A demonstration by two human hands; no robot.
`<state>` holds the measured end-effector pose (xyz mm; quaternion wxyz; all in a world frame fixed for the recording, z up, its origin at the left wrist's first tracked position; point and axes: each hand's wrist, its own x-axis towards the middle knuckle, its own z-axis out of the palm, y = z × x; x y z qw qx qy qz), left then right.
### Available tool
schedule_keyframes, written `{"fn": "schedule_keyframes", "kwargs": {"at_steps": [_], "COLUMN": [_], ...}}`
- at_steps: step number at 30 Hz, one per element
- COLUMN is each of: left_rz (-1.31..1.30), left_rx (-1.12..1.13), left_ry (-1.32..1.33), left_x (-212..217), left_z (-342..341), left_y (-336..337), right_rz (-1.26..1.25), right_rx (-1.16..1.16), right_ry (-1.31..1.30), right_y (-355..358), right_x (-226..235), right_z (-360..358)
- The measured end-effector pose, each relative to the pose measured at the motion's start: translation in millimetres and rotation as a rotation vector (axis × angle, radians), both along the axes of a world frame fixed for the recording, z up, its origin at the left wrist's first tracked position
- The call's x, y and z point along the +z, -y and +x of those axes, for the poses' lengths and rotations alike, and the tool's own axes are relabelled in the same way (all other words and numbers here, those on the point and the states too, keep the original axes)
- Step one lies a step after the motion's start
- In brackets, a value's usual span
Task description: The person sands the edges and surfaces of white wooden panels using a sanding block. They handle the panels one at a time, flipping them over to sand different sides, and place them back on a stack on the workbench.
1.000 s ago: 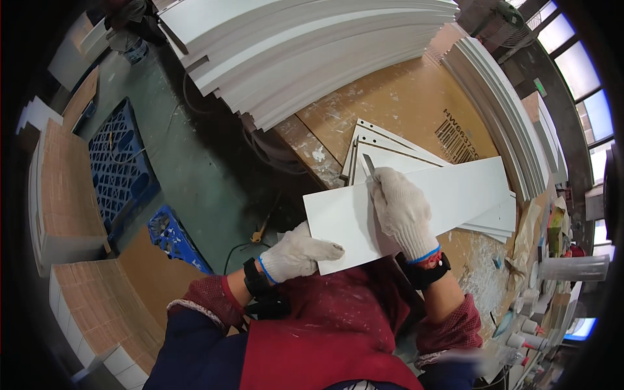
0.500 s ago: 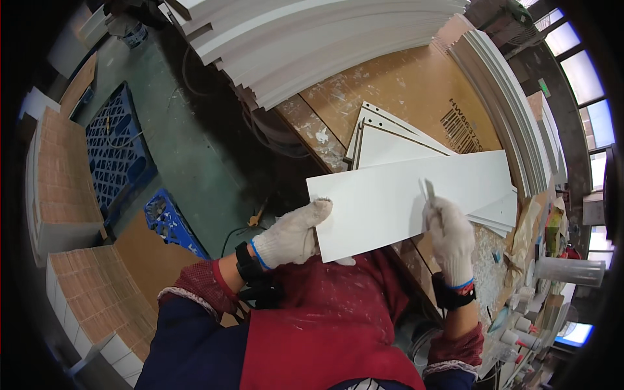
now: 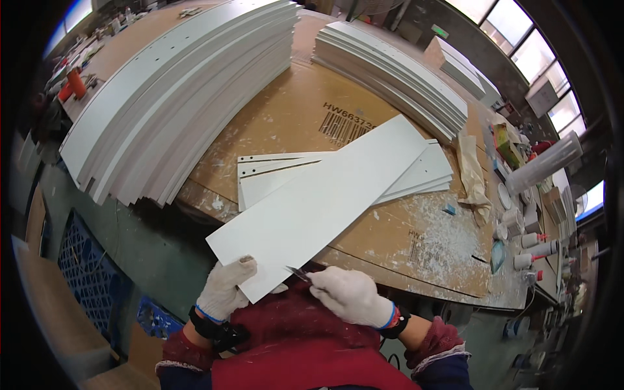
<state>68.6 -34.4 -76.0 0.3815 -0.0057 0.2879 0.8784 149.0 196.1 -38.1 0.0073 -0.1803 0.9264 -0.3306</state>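
Observation:
A long white board (image 3: 325, 201) slants from near left to far right, its far part over other white boards (image 3: 279, 179) with dark grooves and small holes. In a white knit glove, my left hand (image 3: 224, 286) grips its near left corner, thumb on top and fingers partly hidden below. My right hand (image 3: 351, 296), gloved too, is closed around a small knife (image 3: 298, 273); only its narrow dark blade shows. The blade's tip lies at the board's near right edge; whether it touches cannot be told.
Brown cardboard (image 3: 266, 123) covers the table, strewn with white shavings (image 3: 442, 231) near a small blue block (image 3: 448, 209). Tall board stacks stand at left (image 3: 188, 91) and far right (image 3: 390, 75). Bottles (image 3: 526, 261) and a clear tube (image 3: 545, 162) sit right. Blue pallet (image 3: 84, 273) lies lower left.
The view has swung toward the right. My right hand with the knife has gone from above the board's face to its near edge. The board slants more steeply in view; my left hand still grips it.

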Motion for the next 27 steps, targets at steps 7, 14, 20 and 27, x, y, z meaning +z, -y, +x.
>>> {"fn": "schedule_keyframes", "kwargs": {"at_steps": [7, 14, 20, 27], "left_rz": [-0.172, -0.164, -0.13, -0.287], "left_rx": [0.066, 0.071, -0.019, 0.076], "left_ry": [0.01, 0.014, 0.019, -0.15], "left_x": [3.7, 11.6, 12.6, -17.5], "left_z": [16.8, 17.9, 8.3, 17.0], "left_y": [3.3, 0.3, -5.9, -13.6], "right_rz": [0.357, 0.2, -0.148, 0.13], "right_rx": [0.386, 0.527, -0.221, -0.131], "right_ry": [-0.117, 0.093, -0.205, -0.411], "right_y": [27.6, -2.4, -38.5, 3.5], "right_x": [-1.4, -6.5, -8.1, 0.8], "right_z": [7.2, 13.5, 17.5, 2.9]}}
